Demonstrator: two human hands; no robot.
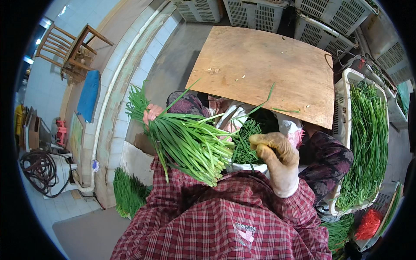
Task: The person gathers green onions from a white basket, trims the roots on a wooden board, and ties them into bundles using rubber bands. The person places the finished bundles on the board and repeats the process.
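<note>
My bare left hand (152, 113) grips a thick bunch of green garlic chives (195, 139) near its leafy end. The pale cut stem ends fan out to the right, over my lap. One loose leaf sticks out of the bunch towards the board. My right hand (278, 157) wears a soiled whitish glove with yellow-brown fingers. Its fingers are curled against the thumb, right of the stem ends, and nothing shows between them. Below and beyond this hand, a white-lined container (248, 167) between my knees holds loose green leaf pieces (247, 141).
A wooden board (263, 68) lies ahead, with small scraps on it. At right stands a white plastic crate (344, 130) full of chives (367, 146), near red plastic strands (369, 224). More chives (128, 191) stand at left. Stacked crates (255, 14) line the back; a wooden chair (73, 48) is far left.
</note>
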